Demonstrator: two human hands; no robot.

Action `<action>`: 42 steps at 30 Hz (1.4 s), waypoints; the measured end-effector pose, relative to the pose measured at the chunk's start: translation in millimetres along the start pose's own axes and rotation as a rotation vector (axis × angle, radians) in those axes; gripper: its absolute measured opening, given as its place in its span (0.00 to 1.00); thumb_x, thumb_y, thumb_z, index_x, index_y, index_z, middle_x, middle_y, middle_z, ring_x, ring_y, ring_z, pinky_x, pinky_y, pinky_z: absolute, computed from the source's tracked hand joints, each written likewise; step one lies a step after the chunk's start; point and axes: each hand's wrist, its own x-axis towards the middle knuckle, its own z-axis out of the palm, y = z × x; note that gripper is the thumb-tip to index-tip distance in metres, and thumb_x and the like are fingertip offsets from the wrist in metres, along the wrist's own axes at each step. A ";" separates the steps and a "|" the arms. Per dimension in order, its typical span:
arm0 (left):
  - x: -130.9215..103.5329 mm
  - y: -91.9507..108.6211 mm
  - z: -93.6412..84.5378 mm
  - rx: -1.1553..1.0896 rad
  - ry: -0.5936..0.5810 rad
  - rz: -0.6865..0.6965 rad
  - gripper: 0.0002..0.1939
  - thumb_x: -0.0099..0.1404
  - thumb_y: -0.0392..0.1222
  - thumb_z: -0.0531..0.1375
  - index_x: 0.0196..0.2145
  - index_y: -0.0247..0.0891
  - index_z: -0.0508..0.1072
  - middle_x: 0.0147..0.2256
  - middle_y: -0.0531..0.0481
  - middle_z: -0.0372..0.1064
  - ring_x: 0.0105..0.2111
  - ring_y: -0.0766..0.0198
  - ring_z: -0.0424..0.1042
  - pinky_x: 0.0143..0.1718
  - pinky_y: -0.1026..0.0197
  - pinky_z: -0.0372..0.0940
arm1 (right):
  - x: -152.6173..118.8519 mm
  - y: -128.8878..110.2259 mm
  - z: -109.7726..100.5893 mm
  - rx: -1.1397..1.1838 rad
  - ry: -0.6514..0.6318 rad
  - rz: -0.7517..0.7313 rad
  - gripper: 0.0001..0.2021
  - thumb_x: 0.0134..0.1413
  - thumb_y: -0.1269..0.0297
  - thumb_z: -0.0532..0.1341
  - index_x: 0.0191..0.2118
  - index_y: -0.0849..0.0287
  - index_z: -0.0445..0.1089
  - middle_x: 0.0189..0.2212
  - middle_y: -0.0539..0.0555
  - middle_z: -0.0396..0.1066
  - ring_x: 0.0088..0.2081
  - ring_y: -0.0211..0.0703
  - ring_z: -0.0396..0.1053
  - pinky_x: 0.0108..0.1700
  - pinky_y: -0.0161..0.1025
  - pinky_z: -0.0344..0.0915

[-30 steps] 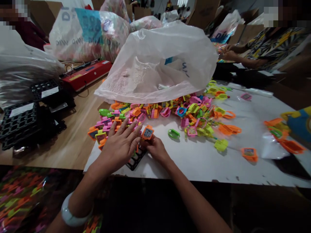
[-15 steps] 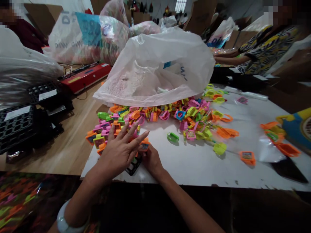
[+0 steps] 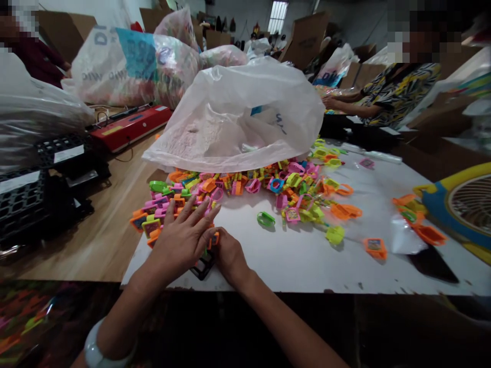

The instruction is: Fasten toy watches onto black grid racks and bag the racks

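Observation:
My left hand, palm down with its fingers spread, lies over a black tray filled with colourful toy watches. At the tray's right side my right hand has its fingers curled round an orange toy watch, mostly hidden between the two hands. Part of the tray's black grid shows below them. A loose green watch lies on the white board to the right, near a heap of mixed watches.
Behind the heap lies a large white plastic bag. A red sealing machine and black trays stand at left. To the right are a dark phone and a blue-yellow fan. A person works at the back right.
The view has shifted slightly, bringing more of the fan into sight. My left thumb has drawn in beside my right fingers, and less of the orange watch between them shows.

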 end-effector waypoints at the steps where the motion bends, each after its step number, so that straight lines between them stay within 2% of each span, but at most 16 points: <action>1: -0.8 0.1 0.4 0.006 0.009 -0.020 0.29 0.75 0.55 0.43 0.70 0.46 0.51 0.67 0.47 0.55 0.70 0.46 0.48 0.68 0.31 0.40 | -1.5 0.4 0.9 0.005 0.017 -0.007 0.09 0.64 0.67 0.51 0.42 0.58 0.69 0.38 0.56 0.74 0.37 0.44 0.72 0.40 0.39 0.69; 4: -3.0 -0.2 1.2 0.015 0.029 -0.062 0.37 0.74 0.59 0.43 0.71 0.33 0.46 0.68 0.40 0.54 0.70 0.47 0.48 0.69 0.35 0.43 | -2.6 2.1 1.2 0.039 0.018 -0.039 0.09 0.63 0.69 0.51 0.43 0.58 0.68 0.39 0.56 0.73 0.39 0.45 0.72 0.42 0.38 0.69; 6: -3.7 -0.8 0.9 0.012 0.021 -0.073 0.39 0.73 0.60 0.43 0.71 0.31 0.45 0.68 0.39 0.53 0.70 0.47 0.48 0.69 0.37 0.43 | -0.9 2.2 0.8 0.025 -0.001 -0.039 0.09 0.63 0.69 0.51 0.43 0.58 0.68 0.38 0.56 0.73 0.39 0.44 0.72 0.41 0.38 0.69; 9: -3.0 -1.2 -1.2 -0.002 -0.017 -0.050 0.34 0.74 0.59 0.43 0.71 0.40 0.48 0.68 0.43 0.53 0.70 0.46 0.46 0.68 0.34 0.42 | 2.9 -0.6 1.5 -0.028 -0.048 -0.008 0.09 0.63 0.68 0.52 0.43 0.59 0.69 0.37 0.56 0.74 0.36 0.44 0.71 0.38 0.37 0.67; 12: -1.0 0.2 -4.3 -0.010 -0.035 -0.017 0.26 0.75 0.57 0.45 0.66 0.54 0.60 0.68 0.47 0.53 0.70 0.44 0.47 0.67 0.31 0.42 | 6.2 -2.4 -0.1 -0.031 -0.102 0.036 0.09 0.64 0.68 0.53 0.44 0.60 0.69 0.37 0.56 0.75 0.35 0.43 0.71 0.38 0.36 0.66; 16: -1.5 2.3 -8.4 -0.018 -0.040 -0.028 0.22 0.74 0.55 0.46 0.57 0.56 0.73 0.66 0.46 0.58 0.69 0.42 0.50 0.66 0.30 0.44 | 14.3 7.3 -15.9 0.081 -0.202 0.013 0.07 0.59 0.71 0.55 0.40 0.59 0.70 0.35 0.53 0.75 0.35 0.42 0.71 0.39 0.36 0.66; 18: -5.0 0.6 -9.8 -0.016 -0.034 -0.047 0.22 0.75 0.55 0.46 0.55 0.56 0.74 0.66 0.47 0.60 0.68 0.42 0.52 0.66 0.30 0.45 | 25.4 16.0 -25.3 0.121 -0.175 0.000 0.10 0.54 0.76 0.56 0.38 0.58 0.71 0.35 0.52 0.74 0.35 0.41 0.70 0.40 0.36 0.67; 20: -10.0 -3.4 -10.8 -0.006 -0.025 -0.067 0.22 0.75 0.56 0.45 0.56 0.56 0.74 0.65 0.47 0.60 0.68 0.43 0.52 0.66 0.30 0.45 | 42.8 22.7 -29.2 0.087 -0.090 -0.002 0.17 0.50 0.80 0.55 0.43 0.58 0.71 0.40 0.53 0.73 0.37 0.40 0.70 0.43 0.37 0.67; 22: -14.9 -8.4 -11.4 0.019 -0.024 -0.081 0.23 0.75 0.55 0.45 0.57 0.56 0.72 0.65 0.47 0.60 0.68 0.43 0.52 0.66 0.30 0.46 | 63.1 24.8 -25.2 -0.033 -0.025 0.037 0.20 0.51 0.81 0.55 0.48 0.57 0.70 0.46 0.56 0.71 0.40 0.41 0.71 0.45 0.38 0.67; 26: -19.4 -15.0 -12.1 0.051 -0.038 -0.110 0.23 0.75 0.56 0.44 0.59 0.58 0.70 0.66 0.46 0.58 0.68 0.43 0.51 0.65 0.29 0.47 | 91.8 21.7 -9.6 -0.303 -0.061 0.236 0.10 0.59 0.68 0.60 0.46 0.61 0.70 0.47 0.62 0.71 0.48 0.50 0.70 0.48 0.42 0.66; 29: -18.7 -14.8 -14.1 0.032 -0.059 -0.136 0.22 0.74 0.56 0.45 0.60 0.60 0.69 0.66 0.48 0.58 0.69 0.44 0.51 0.66 0.30 0.46 | 93.9 26.1 -16.5 -0.354 -0.127 0.330 0.07 0.58 0.66 0.61 0.43 0.60 0.70 0.42 0.61 0.74 0.45 0.51 0.72 0.45 0.41 0.65; 32: -15.6 -10.5 -19.2 0.032 -0.095 -0.151 0.23 0.74 0.55 0.47 0.63 0.58 0.65 0.68 0.46 0.55 0.69 0.42 0.49 0.66 0.28 0.44 | 84.0 34.5 -38.8 -0.274 -0.128 0.396 0.02 0.53 0.70 0.61 0.34 0.58 0.68 0.33 0.56 0.75 0.39 0.48 0.73 0.40 0.39 0.65; 35: -9.3 -4.4 -23.7 0.057 -0.125 -0.190 0.25 0.74 0.56 0.48 0.65 0.54 0.61 0.68 0.42 0.52 0.69 0.39 0.49 0.64 0.25 0.42 | 67.0 33.2 -51.2 -0.039 -0.124 0.437 0.04 0.50 0.70 0.60 0.34 0.57 0.64 0.26 0.51 0.73 0.30 0.43 0.73 0.33 0.36 0.66; 37: -4.4 -1.4 -23.4 0.075 -0.135 -0.212 0.26 0.73 0.57 0.48 0.65 0.52 0.62 0.68 0.42 0.52 0.69 0.38 0.47 0.64 0.24 0.41 | 54.8 25.9 -45.4 0.246 -0.151 0.435 0.08 0.51 0.67 0.60 0.38 0.56 0.62 0.24 0.48 0.73 0.26 0.41 0.73 0.31 0.36 0.67; 39: -0.8 0.2 -20.5 0.085 -0.135 -0.222 0.25 0.74 0.56 0.47 0.64 0.53 0.64 0.68 0.43 0.52 0.69 0.39 0.46 0.64 0.24 0.41 | 45.4 18.3 -30.7 0.532 -0.183 0.390 0.12 0.51 0.63 0.60 0.42 0.56 0.62 0.25 0.48 0.73 0.26 0.41 0.73 0.32 0.37 0.69; 42: 0.6 0.8 -15.8 0.098 -0.118 -0.231 0.23 0.75 0.53 0.46 0.63 0.55 0.65 0.68 0.47 0.52 0.70 0.42 0.46 0.65 0.25 0.42 | 41.5 16.0 -6.1 0.669 -0.210 0.285 0.15 0.49 0.59 0.62 0.43 0.57 0.65 0.29 0.49 0.73 0.29 0.42 0.72 0.35 0.39 0.70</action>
